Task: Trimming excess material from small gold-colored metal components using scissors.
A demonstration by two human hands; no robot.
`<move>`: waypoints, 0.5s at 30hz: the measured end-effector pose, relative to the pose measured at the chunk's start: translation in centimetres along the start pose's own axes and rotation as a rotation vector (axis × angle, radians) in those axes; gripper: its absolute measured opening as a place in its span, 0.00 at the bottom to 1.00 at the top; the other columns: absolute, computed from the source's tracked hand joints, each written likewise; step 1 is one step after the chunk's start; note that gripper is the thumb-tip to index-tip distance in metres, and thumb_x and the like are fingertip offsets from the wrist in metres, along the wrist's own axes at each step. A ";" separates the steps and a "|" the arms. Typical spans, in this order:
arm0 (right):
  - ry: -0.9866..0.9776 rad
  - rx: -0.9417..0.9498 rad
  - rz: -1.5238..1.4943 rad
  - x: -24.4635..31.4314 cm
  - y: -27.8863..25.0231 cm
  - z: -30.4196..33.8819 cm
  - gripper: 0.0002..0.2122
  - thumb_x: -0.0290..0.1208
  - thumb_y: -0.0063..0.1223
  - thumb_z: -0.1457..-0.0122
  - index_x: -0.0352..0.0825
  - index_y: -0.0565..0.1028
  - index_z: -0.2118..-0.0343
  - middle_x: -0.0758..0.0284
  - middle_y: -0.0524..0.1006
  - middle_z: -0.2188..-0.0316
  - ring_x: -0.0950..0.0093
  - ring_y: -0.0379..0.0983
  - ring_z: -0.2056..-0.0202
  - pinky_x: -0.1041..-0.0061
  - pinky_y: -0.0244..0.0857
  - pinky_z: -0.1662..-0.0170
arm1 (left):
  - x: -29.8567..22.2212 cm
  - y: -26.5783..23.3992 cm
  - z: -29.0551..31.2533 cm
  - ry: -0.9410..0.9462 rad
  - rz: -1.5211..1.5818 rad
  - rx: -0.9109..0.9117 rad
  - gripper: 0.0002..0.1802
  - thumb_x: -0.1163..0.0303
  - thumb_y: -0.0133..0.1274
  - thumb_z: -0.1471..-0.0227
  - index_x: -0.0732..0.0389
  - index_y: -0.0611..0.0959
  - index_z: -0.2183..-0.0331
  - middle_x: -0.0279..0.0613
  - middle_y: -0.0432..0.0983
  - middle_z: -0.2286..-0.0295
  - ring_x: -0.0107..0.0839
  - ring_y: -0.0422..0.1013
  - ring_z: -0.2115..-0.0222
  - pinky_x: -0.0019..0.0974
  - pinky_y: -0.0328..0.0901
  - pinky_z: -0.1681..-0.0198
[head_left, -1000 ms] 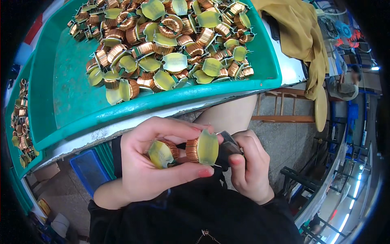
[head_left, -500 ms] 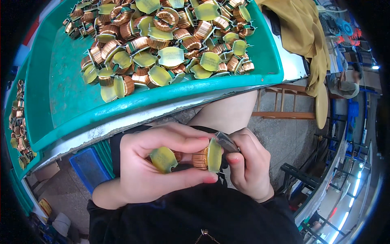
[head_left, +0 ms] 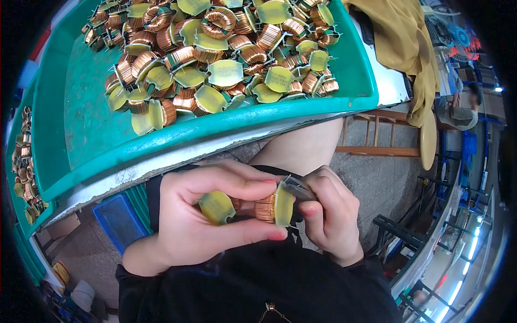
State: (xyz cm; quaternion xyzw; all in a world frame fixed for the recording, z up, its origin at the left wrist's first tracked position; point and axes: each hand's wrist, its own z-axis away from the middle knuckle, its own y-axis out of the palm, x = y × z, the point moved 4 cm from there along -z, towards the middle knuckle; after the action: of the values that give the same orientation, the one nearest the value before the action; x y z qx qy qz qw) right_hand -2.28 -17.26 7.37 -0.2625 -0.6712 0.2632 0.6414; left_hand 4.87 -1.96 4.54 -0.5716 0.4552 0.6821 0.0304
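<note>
My left hand (head_left: 188, 226) is closed around two copper-wound toroidal coils with yellow base plates. One coil (head_left: 265, 209) is pinched between thumb and fingertips, its plate turned to the right. The second coil (head_left: 216, 208) sits deeper, between the palm and the fingers. In my right hand (head_left: 338, 218) is a pair of dark metal pliers (head_left: 299, 188), its handles hidden by the fingers. The jaws are against the upper edge of the pinched coil's plate, where thin metal pins stick out. Whether they grip a pin cannot be made out.
A green tray (head_left: 81, 129) heaped with similar coils (head_left: 226, 72) stands on the table beyond my hands. Another tray of coils (head_left: 24, 167) is at the far left. A blue bin (head_left: 119, 223) is below the table. A yellow cloth (head_left: 401, 48) hangs over a wooden stool (head_left: 377, 152).
The plier jaws have tilted slightly and shifted a little along the plate's upper edge. Both hands hold the same things in nearly the same place.
</note>
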 end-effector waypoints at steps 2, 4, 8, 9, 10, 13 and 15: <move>-0.003 -0.003 -0.009 -0.2 0.1 0.0 0.08 0.27 0.52 0.48 0.29 0.69 0.69 0.61 0.69 0.75 0.66 0.63 0.75 0.74 0.61 0.69 | 0.0 0.0 0.0 -0.002 -0.007 -0.001 0.22 0.87 0.63 0.68 0.67 0.79 0.64 0.49 0.74 0.60 0.32 0.73 0.64 0.28 0.70 0.60; -0.003 -0.008 -0.020 -0.3 0.2 0.1 0.08 0.27 0.52 0.48 0.29 0.69 0.69 0.61 0.68 0.75 0.66 0.63 0.75 0.74 0.61 0.70 | 0.1 0.0 0.0 -0.007 -0.014 0.001 0.22 0.87 0.63 0.68 0.67 0.79 0.64 0.49 0.74 0.60 0.32 0.73 0.64 0.28 0.70 0.60; -0.013 -0.019 -0.026 -0.5 0.3 0.2 0.08 0.28 0.52 0.48 0.29 0.69 0.69 0.62 0.68 0.75 0.66 0.63 0.76 0.74 0.60 0.70 | 0.1 0.0 -0.1 -0.009 -0.021 0.001 0.22 0.87 0.63 0.68 0.67 0.79 0.64 0.48 0.74 0.60 0.31 0.73 0.64 0.27 0.69 0.61; -0.017 -0.023 -0.025 -0.6 0.4 0.2 0.08 0.28 0.52 0.48 0.29 0.69 0.69 0.62 0.68 0.76 0.66 0.62 0.76 0.74 0.60 0.70 | 0.0 0.0 -0.1 -0.009 -0.022 0.000 0.22 0.87 0.63 0.68 0.67 0.79 0.64 0.48 0.74 0.60 0.31 0.73 0.65 0.27 0.69 0.61; -0.022 -0.028 -0.025 -0.6 0.4 0.2 0.08 0.28 0.52 0.48 0.29 0.69 0.69 0.62 0.68 0.76 0.66 0.62 0.76 0.74 0.60 0.71 | 0.0 0.0 -0.1 -0.009 -0.023 0.000 0.22 0.87 0.63 0.68 0.67 0.79 0.64 0.48 0.74 0.61 0.31 0.73 0.65 0.27 0.69 0.61; -0.045 -0.055 0.044 -0.5 0.5 0.2 0.08 0.29 0.52 0.48 0.29 0.69 0.70 0.62 0.67 0.76 0.67 0.62 0.77 0.74 0.60 0.71 | 0.1 0.0 -0.1 0.007 -0.037 -0.010 0.22 0.87 0.63 0.68 0.67 0.79 0.64 0.48 0.74 0.61 0.31 0.73 0.65 0.27 0.69 0.61; -0.069 -0.081 0.113 -0.4 0.6 0.2 0.09 0.30 0.52 0.48 0.30 0.69 0.70 0.62 0.66 0.77 0.67 0.62 0.77 0.74 0.60 0.71 | 0.1 0.0 -0.1 0.023 -0.050 -0.022 0.22 0.86 0.63 0.68 0.67 0.79 0.64 0.47 0.75 0.62 0.30 0.73 0.65 0.27 0.69 0.61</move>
State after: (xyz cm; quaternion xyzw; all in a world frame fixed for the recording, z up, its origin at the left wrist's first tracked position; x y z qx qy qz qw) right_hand -2.42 -17.11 6.67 -0.3164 -0.6872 0.2803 0.5909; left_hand 4.90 -2.10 4.47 -0.5909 0.4338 0.6793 0.0357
